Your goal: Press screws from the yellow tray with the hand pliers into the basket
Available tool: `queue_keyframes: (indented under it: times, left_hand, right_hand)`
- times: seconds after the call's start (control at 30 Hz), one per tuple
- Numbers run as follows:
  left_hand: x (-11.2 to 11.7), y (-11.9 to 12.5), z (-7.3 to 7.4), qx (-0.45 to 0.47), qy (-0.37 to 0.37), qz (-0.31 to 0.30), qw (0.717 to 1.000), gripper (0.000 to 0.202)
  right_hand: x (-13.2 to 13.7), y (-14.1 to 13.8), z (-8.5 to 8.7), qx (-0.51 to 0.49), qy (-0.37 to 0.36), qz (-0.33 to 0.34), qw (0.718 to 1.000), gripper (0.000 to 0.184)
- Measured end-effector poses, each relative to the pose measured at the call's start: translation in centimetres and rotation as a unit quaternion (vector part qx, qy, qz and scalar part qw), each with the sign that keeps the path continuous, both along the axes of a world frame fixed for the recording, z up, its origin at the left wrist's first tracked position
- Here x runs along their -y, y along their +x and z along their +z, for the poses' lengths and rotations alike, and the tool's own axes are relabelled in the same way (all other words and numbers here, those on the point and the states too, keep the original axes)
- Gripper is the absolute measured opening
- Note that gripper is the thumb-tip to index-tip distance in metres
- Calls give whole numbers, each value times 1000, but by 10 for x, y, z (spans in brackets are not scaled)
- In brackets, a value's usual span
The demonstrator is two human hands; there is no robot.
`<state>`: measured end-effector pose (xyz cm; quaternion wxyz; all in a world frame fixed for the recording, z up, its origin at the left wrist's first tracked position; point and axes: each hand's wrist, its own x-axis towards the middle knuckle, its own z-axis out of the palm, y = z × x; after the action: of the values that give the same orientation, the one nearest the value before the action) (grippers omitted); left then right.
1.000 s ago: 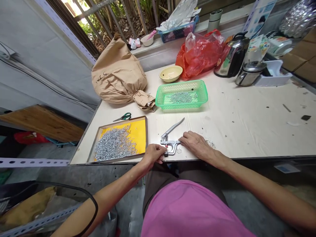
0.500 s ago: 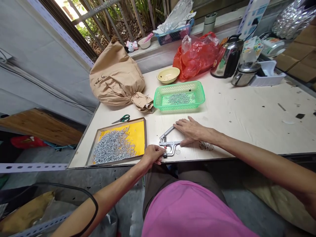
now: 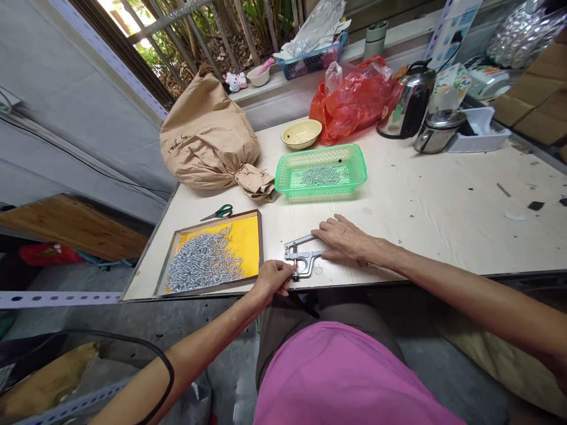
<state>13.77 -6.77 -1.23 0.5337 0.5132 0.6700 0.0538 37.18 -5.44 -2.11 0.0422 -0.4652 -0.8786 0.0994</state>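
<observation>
My right hand is wrapped over the two handles of silver hand pliers with a spring and a round jaw opening, like snap-fastener pliers, lying at the table's front edge. My left hand is closed in a pinch at the jaw end, by a small red part; whatever sits between its fingertips is hidden. Left of it, a shallow tray lined with yellow holds a heap of small silver metal pieces. Behind the pliers, a green plastic basket contains more small metal pieces.
Green-handled scissors lie behind the tray. A brown paper sack, a cream bowl and a red plastic bag stand at the back. A kettle and a steel pot are at the back right.
My right hand has squeezed the handles closer together, so the upper handle has swung down toward the lower one. My left hand stays at the jaw.
</observation>
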Motion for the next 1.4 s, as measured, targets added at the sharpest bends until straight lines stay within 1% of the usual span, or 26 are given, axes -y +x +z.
queue_keyframes:
  times: [0.07,0.1,0.13,0.17,0.2,0.23,0.27,0.3,0.37,0.4,0.43,0.53,0.6,0.63,0.73,0.8,0.9,1.0,1.13,1.2,1.23,1.33,1.37,1.4]
  left_hand:
    - [3,-1,2,-28,7,-25,999,29]
    - [5,-2,3,-52,33,-47,997,29]
    - [7,-2,5,-81,84,-76,990,28]
    - [9,-1,6,-110,154,-109,976,26]
    - [11,0,8,-135,234,-146,952,24]
    - [12,3,8,-153,311,-184,920,23]
    - [13,7,8,-163,373,-225,885,24]
    - [11,13,7,-166,414,-268,854,29]
    - [5,26,3,-165,448,-346,808,44]
    - [0,32,1,-164,451,-375,793,52]
    - [-5,37,-2,-163,447,-398,784,58]
    - [-20,47,-5,-163,417,-444,776,60]
    - [-27,49,-3,-168,404,-467,768,60]
    - [-30,49,-1,-175,403,-475,763,61]
    - [-34,51,4,-195,402,-481,754,55]
    - [-35,52,5,-200,400,-473,759,44]
    - [-34,52,1,-201,401,-448,774,30]
    - [-32,50,-5,-203,407,-426,782,21]
    - [-31,49,-6,-201,413,-421,782,19]
    - [-28,48,-6,-205,417,-411,784,23]
    - [-26,47,-7,-207,422,-399,787,27]
    - [-9,45,-14,-195,454,-367,789,38]
    - [-1,45,-19,-180,467,-365,785,39]
    - [8,45,-23,-162,480,-368,780,39]
  right_hand:
    - [5,-1,2,-1,6,-3,1000,37]
    - [8,-1,3,0,6,-7,1000,36]
    - [10,-2,5,1,6,-11,1000,34]
    - [11,-2,6,1,5,-13,1000,34]
    - [12,-3,7,1,5,-15,1000,34]
    - [13,-3,8,1,6,-15,1000,35]
    - [14,-4,9,2,8,-15,1000,36]
    - [14,-5,8,1,11,-16,1000,37]
    - [15,-6,6,-4,18,-19,1000,41]
    - [16,-6,3,-9,19,-21,1000,42]
    - [17,-6,1,-14,19,-23,999,44]
    - [19,-3,-3,-15,13,-34,999,56]
    - [21,-2,-2,6,4,-51,999,65]
    - [21,-2,1,21,-2,-60,998,65]
    - [21,-4,10,59,-20,-79,995,48]
    - [19,-6,15,74,-24,-78,994,35]
    - [16,-11,18,82,-32,-69,994,20]
    - [14,-13,16,72,-49,-61,994,13]
    - [15,-11,11,53,-51,-70,995,11]
    - [14,-7,9,44,-33,-74,996,14]
    - [13,-4,8,35,-22,-70,997,19]
    - [7,8,4,-7,-16,-29,999,46]
    - [4,11,3,-22,-26,-12,999,48]
    - [2,14,1,-36,-36,-1,999,45]
